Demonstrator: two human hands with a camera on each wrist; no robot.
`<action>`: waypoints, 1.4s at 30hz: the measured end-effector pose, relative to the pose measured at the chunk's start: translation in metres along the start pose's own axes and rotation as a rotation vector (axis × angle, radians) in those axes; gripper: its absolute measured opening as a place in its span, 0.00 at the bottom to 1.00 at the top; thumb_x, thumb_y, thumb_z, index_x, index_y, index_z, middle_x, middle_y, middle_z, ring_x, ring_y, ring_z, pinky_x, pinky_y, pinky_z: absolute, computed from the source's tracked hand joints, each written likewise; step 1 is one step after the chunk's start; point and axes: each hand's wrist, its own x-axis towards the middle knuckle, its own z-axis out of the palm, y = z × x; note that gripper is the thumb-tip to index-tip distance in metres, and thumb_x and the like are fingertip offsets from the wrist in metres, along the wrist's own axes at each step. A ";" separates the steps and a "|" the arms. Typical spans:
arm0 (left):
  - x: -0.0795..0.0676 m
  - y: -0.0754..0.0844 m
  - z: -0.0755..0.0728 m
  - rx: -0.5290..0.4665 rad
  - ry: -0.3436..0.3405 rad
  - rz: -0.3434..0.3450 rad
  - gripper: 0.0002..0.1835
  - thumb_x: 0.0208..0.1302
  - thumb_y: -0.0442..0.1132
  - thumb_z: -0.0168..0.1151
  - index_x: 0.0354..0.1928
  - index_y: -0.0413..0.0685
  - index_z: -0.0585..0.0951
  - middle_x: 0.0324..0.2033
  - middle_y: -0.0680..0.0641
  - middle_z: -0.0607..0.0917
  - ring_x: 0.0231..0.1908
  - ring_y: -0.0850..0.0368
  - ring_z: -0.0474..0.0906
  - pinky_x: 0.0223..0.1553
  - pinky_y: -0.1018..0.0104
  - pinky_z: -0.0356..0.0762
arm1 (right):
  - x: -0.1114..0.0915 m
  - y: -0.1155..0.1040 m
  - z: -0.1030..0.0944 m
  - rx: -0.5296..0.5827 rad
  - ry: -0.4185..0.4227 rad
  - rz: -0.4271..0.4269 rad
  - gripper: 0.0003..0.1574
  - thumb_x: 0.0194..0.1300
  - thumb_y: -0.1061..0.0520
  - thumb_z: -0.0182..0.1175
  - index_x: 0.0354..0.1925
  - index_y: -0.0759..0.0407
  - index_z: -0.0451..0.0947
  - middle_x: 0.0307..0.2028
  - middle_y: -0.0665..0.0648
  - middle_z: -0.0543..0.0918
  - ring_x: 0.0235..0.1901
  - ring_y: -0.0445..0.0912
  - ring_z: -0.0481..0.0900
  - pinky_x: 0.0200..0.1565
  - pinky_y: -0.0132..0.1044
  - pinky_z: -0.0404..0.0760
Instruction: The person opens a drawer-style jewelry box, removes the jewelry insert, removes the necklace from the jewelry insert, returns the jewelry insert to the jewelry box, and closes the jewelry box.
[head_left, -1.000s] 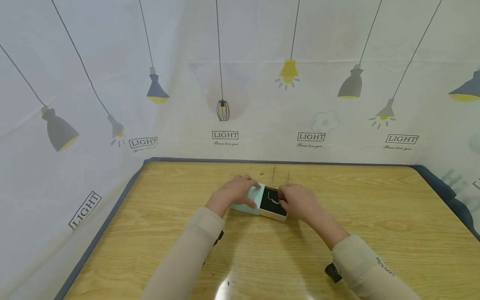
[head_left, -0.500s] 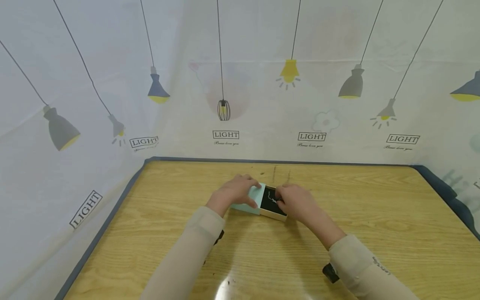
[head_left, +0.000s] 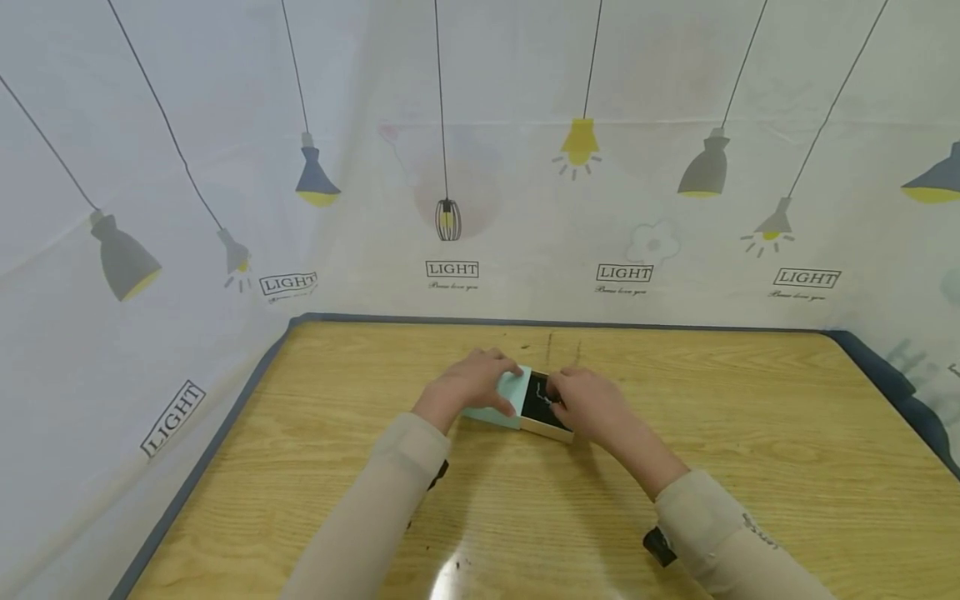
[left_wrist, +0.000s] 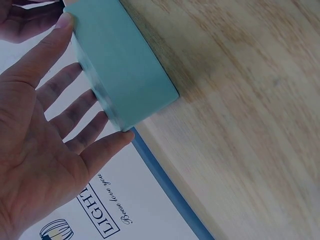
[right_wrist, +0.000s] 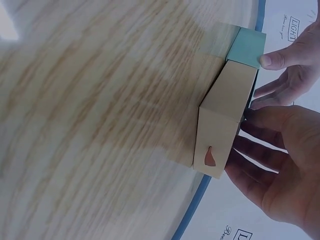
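Observation:
A small jewellery box lies on the table at mid-view, its pale green sleeve [head_left: 513, 387] drawn partly off a cream drawer [head_left: 546, 429]. My left hand [head_left: 472, 383] grips the sleeve, thumb on the near long side and fingers along the far one; the left wrist view shows the sleeve's closed end [left_wrist: 150, 107]. Black lining [head_left: 534, 411] fills the drawer, and a thin silver chain [head_left: 538, 389] lies over it. The chain runs to the fingertips of my right hand [head_left: 596, 403], whose thumb and forefinger pinch it inside the drawer. That pinch is largely hidden. A cutout [right_wrist: 210, 157] marks the drawer's end.
The wooden table [head_left: 360, 367] has a dark blue edge [head_left: 637, 326] along the back and sides. A white cloth [head_left: 525, 192] printed with hanging lamps rises behind it. Black wrist devices [head_left: 660, 547] sit under both sleeve cuffs.
My right hand has shifted slightly left over the drawer, covering more of the chain. The left hand and the box have stayed put.

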 end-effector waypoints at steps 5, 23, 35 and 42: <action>0.000 0.001 0.000 0.005 -0.005 -0.005 0.37 0.57 0.55 0.73 0.69 0.63 0.72 0.74 0.51 0.66 0.73 0.47 0.60 0.71 0.49 0.67 | 0.001 -0.001 0.000 0.009 -0.037 0.006 0.16 0.65 0.53 0.67 0.48 0.58 0.80 0.44 0.56 0.84 0.35 0.48 0.83 0.35 0.41 0.84; 0.000 0.001 -0.001 0.023 -0.010 -0.001 0.37 0.58 0.55 0.73 0.69 0.62 0.72 0.73 0.51 0.66 0.72 0.48 0.61 0.71 0.50 0.68 | -0.001 -0.004 0.004 -0.029 -0.026 -0.029 0.27 0.60 0.48 0.72 0.54 0.57 0.79 0.50 0.59 0.85 0.44 0.53 0.84 0.43 0.47 0.86; -0.002 0.002 -0.003 0.026 -0.011 0.001 0.37 0.58 0.55 0.72 0.70 0.62 0.71 0.73 0.51 0.66 0.72 0.47 0.61 0.71 0.50 0.68 | 0.004 -0.005 0.002 -0.023 -0.077 0.014 0.34 0.60 0.49 0.72 0.60 0.60 0.76 0.56 0.62 0.83 0.51 0.56 0.83 0.49 0.50 0.86; -0.001 0.002 -0.002 0.037 -0.011 0.002 0.37 0.58 0.55 0.72 0.69 0.62 0.71 0.73 0.51 0.66 0.72 0.47 0.61 0.71 0.50 0.68 | 0.006 -0.003 0.003 -0.001 -0.083 0.007 0.35 0.59 0.50 0.73 0.62 0.60 0.75 0.56 0.62 0.83 0.51 0.56 0.83 0.50 0.50 0.85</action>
